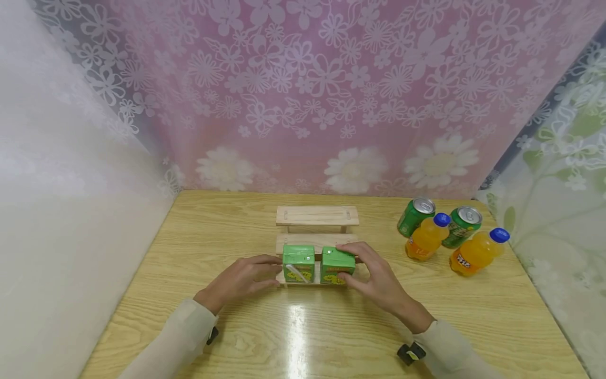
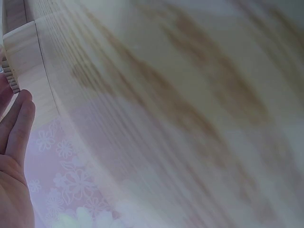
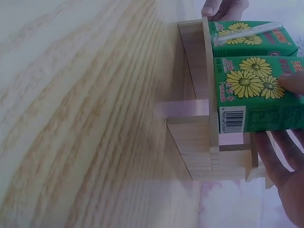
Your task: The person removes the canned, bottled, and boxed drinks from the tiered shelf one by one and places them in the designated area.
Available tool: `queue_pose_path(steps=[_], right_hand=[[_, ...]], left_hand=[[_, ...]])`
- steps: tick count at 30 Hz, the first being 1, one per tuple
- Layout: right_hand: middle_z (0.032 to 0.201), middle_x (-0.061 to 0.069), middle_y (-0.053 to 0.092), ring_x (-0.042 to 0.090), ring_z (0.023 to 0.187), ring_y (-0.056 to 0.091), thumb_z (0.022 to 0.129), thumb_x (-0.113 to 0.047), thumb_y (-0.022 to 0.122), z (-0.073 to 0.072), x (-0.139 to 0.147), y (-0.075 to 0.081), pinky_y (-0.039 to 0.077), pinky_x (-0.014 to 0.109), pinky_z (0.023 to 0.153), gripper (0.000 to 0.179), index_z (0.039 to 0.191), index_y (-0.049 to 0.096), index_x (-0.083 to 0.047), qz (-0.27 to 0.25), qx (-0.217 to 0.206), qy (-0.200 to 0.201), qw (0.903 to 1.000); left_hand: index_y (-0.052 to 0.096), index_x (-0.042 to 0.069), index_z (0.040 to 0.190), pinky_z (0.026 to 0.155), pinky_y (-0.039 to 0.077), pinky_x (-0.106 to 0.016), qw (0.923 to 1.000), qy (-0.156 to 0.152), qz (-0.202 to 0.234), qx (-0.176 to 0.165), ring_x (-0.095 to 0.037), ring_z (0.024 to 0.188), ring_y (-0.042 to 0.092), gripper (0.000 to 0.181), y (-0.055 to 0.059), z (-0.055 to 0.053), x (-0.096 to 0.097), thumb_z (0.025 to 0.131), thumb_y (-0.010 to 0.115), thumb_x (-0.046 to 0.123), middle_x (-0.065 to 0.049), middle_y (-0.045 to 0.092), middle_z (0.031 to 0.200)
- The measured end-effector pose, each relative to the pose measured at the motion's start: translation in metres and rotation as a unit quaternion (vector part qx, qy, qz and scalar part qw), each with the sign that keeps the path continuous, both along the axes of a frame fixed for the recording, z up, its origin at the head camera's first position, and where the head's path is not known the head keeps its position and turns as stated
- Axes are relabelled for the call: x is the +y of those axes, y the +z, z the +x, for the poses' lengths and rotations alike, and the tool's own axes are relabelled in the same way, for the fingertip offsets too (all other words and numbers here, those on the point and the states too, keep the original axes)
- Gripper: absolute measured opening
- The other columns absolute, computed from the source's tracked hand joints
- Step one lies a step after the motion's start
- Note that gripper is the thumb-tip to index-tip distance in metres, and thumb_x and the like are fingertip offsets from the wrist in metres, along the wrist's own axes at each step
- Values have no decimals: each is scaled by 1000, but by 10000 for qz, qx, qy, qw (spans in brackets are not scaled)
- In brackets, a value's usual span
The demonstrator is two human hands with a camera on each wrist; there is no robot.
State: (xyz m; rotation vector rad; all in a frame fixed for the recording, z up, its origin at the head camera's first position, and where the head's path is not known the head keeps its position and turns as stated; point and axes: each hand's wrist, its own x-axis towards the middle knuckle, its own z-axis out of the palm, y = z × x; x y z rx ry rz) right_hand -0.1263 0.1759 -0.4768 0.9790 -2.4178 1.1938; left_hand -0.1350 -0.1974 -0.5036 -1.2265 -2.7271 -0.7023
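A small stepped wooden stand (image 1: 317, 215) is on the table, and two green drink cartons with yellow flowers stand side by side on its lowest step. My right hand (image 1: 379, 279) grips the right carton (image 3: 259, 90), thumb on its front face and fingers at the side and back. The left carton (image 1: 298, 263) has a wrapped straw (image 1: 297, 272) on its front. At the stand's left end, my left hand (image 1: 246, 279) holds the lowest step, with the thumb at the front edge. In the left wrist view its fingers (image 2: 21, 118) touch the stand's end.
To the right stand two green cans (image 1: 416, 216) (image 1: 461, 227) and two orange soda bottles with blue caps (image 1: 427, 239) (image 1: 478, 252). A flowered curtain (image 1: 303, 105) hangs behind the wood-grain table (image 1: 213, 226), with pale cloth at both sides.
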Motion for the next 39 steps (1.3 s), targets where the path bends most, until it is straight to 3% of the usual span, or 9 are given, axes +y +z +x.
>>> queue_pose_path(steps=[16, 33, 39], right_hand=[[134, 7, 69, 11, 114, 66, 81, 5, 93, 4, 19, 6, 65, 23, 90, 74, 146, 64, -12, -27, 104, -141, 9998], [135, 12, 66, -7, 122, 58, 78, 18, 88, 13, 75, 18, 50, 4, 102, 77, 147, 63, -6, -165, -11, -543, 9984], [141, 4, 65, -9, 123, 58, 78, 21, 86, 16, 93, 22, 49, 3, 102, 78, 148, 62, -4, -121, 13, -701, 9975]], left_hand=[[78, 11, 134, 103, 64, -30, 10000, 9, 12, 20, -20, 127, 74, 36, -3, 1, 0, 104, 77, 31, -3, 72, 143], [79, 9, 131, 100, 66, -30, 9992, -117, 157, 338, -21, 124, 75, 36, -2, 0, 1, 100, 82, 26, -6, 73, 141], [79, 9, 131, 102, 65, -30, 9997, -87, 119, 207, -22, 126, 74, 35, -1, 0, 0, 101, 80, 28, -6, 73, 142]])
